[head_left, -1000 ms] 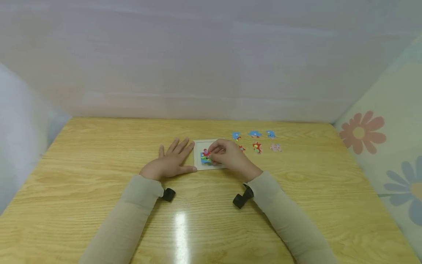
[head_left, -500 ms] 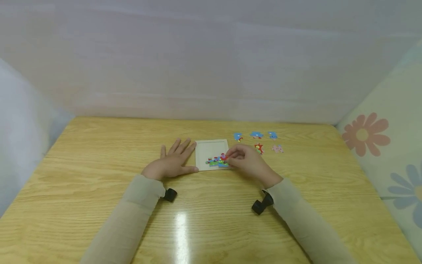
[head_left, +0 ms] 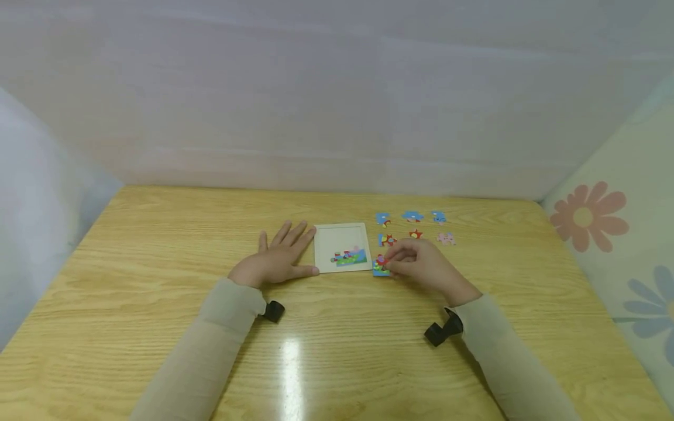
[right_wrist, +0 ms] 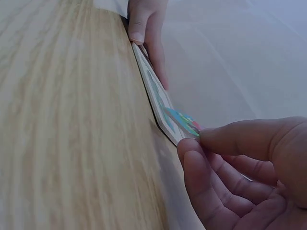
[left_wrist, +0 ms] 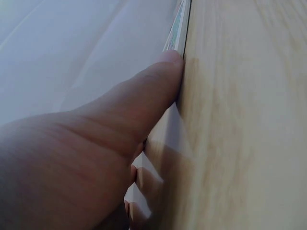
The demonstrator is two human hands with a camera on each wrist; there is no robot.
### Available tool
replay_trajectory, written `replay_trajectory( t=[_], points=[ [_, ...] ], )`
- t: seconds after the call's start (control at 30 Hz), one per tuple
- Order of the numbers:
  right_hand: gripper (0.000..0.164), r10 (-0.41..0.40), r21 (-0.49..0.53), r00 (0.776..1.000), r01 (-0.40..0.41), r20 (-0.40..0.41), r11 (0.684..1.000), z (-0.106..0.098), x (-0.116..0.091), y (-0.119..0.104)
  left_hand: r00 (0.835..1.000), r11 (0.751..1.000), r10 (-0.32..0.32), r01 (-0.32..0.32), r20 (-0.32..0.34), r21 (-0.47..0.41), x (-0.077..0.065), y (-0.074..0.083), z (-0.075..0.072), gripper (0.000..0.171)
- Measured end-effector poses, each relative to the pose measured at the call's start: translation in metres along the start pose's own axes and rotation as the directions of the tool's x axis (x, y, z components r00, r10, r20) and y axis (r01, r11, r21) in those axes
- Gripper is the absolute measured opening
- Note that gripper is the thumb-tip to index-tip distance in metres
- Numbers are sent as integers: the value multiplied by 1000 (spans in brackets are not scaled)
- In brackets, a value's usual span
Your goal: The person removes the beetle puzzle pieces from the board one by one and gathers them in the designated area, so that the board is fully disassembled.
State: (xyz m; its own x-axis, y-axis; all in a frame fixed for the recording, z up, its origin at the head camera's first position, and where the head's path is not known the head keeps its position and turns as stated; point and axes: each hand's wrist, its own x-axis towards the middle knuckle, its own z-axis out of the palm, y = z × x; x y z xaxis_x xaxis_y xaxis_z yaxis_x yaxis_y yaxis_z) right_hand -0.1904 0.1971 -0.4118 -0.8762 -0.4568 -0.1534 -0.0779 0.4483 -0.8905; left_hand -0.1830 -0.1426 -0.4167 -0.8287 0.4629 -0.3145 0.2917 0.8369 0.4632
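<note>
My left hand [head_left: 276, 257] lies spread on the table with its thumb and fingertips at the left edge of a pale square puzzle tray [head_left: 337, 238]. In the left wrist view, the thumb [left_wrist: 144, 96] touches the tray's edge. Joined puzzle pieces [head_left: 351, 257] in green, blue and red lie along the tray's lower right part. Just off the tray's right edge, my right hand [head_left: 423, 264] pinches a puzzle piece [head_left: 379, 268] with a red figure over blue and green. The right wrist view has that piece [right_wrist: 181, 120] tilted between thumb and fingertips.
Several loose puzzle pieces lie in two rows to the right of the tray, among them a blue one [head_left: 413, 216], a red one [head_left: 388, 240] and a pink one [head_left: 446, 238]. A pale cloth backdrop [head_left: 326, 105] rises behind the wooden table [head_left: 337, 362].
My right hand has carried the pinched piece rightward, from over the tray to beyond its right edge. The joined pieces in the tray have come into sight. My left hand has stayed in place.
</note>
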Motion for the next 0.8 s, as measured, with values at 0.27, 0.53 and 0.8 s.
replay_trajectory(
  t=[0.27, 0.53, 0.8],
  points=[
    [11, 36, -119, 999, -36, -7, 992, -12, -3, 2, 1000, 1000, 0, 0, -1, 0, 1, 0, 1, 96],
    [10, 37, -192, 999, -40, -21, 981, -17, -3, 7, 1000, 1000, -4, 4, -1, 2, 1, -1, 1, 96],
    [7, 22, -268, 1000, -23, -6, 963, -19, -4, 7, 1000, 1000, -1, 1, -2, -5, -1, 2, -1, 95]
  ],
)
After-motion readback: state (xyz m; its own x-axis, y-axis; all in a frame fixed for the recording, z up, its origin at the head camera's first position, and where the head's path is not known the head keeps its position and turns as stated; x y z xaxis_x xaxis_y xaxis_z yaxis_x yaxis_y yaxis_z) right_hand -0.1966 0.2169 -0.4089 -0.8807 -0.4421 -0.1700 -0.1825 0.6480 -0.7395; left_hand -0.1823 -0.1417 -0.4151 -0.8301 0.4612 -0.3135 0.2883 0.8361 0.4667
